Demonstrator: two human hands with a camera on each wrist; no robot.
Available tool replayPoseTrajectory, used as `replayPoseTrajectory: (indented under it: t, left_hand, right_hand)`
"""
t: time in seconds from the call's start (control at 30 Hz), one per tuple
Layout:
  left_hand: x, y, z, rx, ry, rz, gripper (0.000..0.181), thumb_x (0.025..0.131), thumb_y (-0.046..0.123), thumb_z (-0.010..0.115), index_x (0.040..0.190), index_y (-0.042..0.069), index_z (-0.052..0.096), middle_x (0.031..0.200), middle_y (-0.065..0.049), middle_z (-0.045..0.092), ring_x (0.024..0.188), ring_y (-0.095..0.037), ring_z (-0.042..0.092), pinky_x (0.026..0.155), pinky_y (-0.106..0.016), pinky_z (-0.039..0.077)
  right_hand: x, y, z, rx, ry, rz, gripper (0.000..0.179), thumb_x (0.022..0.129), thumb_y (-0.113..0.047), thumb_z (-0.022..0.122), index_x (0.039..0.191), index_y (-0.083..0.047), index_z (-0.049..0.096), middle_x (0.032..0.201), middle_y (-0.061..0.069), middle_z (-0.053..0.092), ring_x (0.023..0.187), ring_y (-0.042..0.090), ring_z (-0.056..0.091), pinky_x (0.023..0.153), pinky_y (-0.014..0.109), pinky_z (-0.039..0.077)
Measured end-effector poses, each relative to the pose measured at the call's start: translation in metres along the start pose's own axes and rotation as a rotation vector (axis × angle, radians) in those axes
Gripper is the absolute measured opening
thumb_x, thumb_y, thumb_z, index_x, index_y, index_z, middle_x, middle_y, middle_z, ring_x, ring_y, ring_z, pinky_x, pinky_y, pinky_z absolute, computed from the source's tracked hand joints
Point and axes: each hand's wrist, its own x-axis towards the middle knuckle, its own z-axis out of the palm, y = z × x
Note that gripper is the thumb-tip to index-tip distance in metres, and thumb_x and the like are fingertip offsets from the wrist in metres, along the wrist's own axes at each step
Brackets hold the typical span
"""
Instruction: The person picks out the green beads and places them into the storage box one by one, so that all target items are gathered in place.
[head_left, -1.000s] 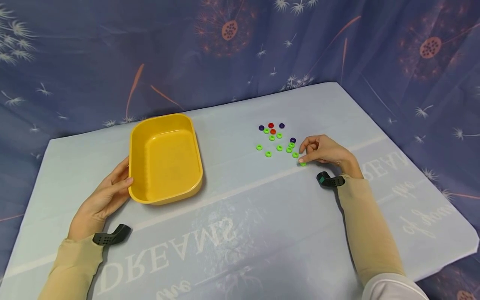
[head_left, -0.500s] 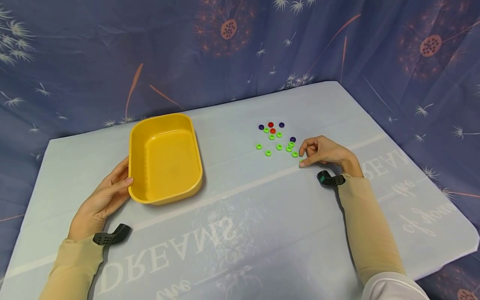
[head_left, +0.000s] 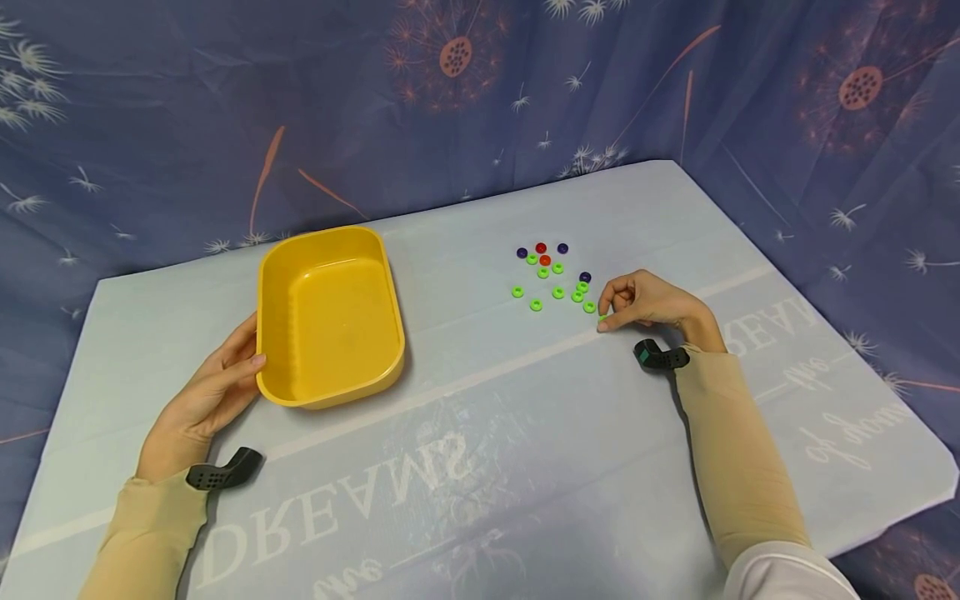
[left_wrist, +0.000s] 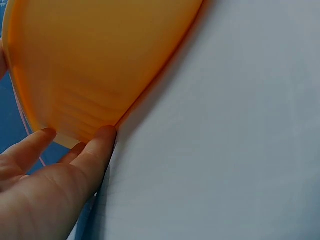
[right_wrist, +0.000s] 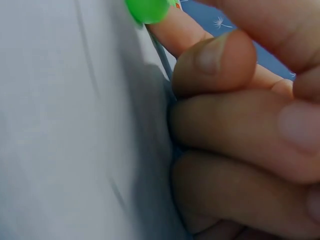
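At the left of the head view stands a yellow rectangular plastic basin (head_left: pixel 345 333). My left hand (head_left: pixel 206 400) holds its near-left side, thumb on the rim and fingers against the outer wall. The left wrist view shows the fingertips (left_wrist: pixel 102 135) low on the basin wall (left_wrist: pixel 100 60). At the right, my right hand (head_left: pixel 648 302) is low on the table, thumb and index finger around a small green ring-shaped bead (right_wrist: pixel 147 9). Its other fingers are curled. In the head view, the fingertips mostly hide this bead. More green ring beads (head_left: pixel 558 292) lie just left of it.
Red beads (head_left: pixel 545 261) and dark purple beads (head_left: pixel 585 277) lie among the green ones. A pale cloth with printed lettering covers the table (head_left: pixel 480 400). A blue curtain (head_left: pixel 337 108) with dandelion print hangs behind the far edge.
My right thumb has moved slightly, and the green bead at its tip has shifted a little up and left, now mostly covered. The left hand and basin have stayed still.
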Motion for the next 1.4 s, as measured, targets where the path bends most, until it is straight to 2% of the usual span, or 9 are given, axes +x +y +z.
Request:
replayPoseTrajectory:
  t: [0.33,0.53,0.77,0.9,1.07,1.4]
  left_hand:
    - [0.0,0.0,0.001,0.002,-0.001,-0.001,0.065,0.099,-0.015,0.031,0.158,0.01,0.018,0.151,-0.005,0.036,0.13,-0.017,0.051,0.105,-0.03,0.049]
    - [-0.001,0.0,0.0,-0.007,-0.012,0.007,0.065,0.1,-0.015,0.03,0.158,0.009,0.016,0.152,-0.005,0.035,0.131,-0.017,0.05,0.105,-0.03,0.048]
    - [-0.002,0.001,0.001,-0.013,-0.018,0.017,0.065,0.099,-0.015,0.03,0.158,0.009,0.017,0.152,-0.005,0.036,0.131,-0.016,0.05,0.105,-0.03,0.048]
    - [-0.003,0.001,0.001,-0.008,-0.013,0.018,0.064,0.1,-0.015,0.03,0.158,0.009,0.018,0.151,-0.005,0.037,0.13,-0.016,0.051,0.105,-0.03,0.049]
    - [-0.004,0.002,0.002,-0.005,-0.007,0.017,0.064,0.099,-0.015,0.03,0.157,0.009,0.019,0.15,-0.005,0.038,0.13,-0.016,0.051,0.104,-0.03,0.049]
    - [-0.001,0.002,0.003,0.012,-0.004,-0.002,0.063,0.1,-0.014,0.031,0.157,0.011,0.022,0.149,-0.005,0.039,0.128,-0.016,0.052,0.104,-0.03,0.049]
  right_hand:
    - [0.001,0.002,0.0,0.032,0.033,-0.002,0.023,0.081,-0.009,0.08,0.093,0.007,0.068,0.053,-0.004,0.045,0.043,0.006,0.033,0.04,0.021,0.028]
    - [0.003,0.002,0.0,0.07,0.144,0.053,0.015,0.086,-0.011,0.076,0.094,0.001,0.071,0.056,-0.004,0.052,0.042,0.007,0.034,0.04,0.02,0.029]
    - [0.006,0.0,0.0,0.123,0.251,0.095,0.015,0.088,-0.014,0.075,0.097,-0.003,0.072,0.049,-0.003,0.045,0.041,0.01,0.034,0.041,0.021,0.029]
    - [0.006,-0.002,0.0,0.204,0.305,0.106,0.014,0.089,-0.019,0.075,0.096,-0.008,0.072,0.048,-0.004,0.044,0.041,0.009,0.034,0.039,0.021,0.026]
    - [0.007,-0.001,0.001,0.325,0.332,0.057,0.009,0.093,-0.021,0.07,0.093,-0.012,0.072,0.05,-0.005,0.042,0.042,0.008,0.032,0.039,0.021,0.022]
    - [0.008,-0.009,0.009,0.615,0.358,-0.043,0.018,0.097,-0.017,0.065,0.084,-0.004,0.069,0.054,-0.004,0.041,0.043,0.006,0.033,0.044,0.024,0.014]
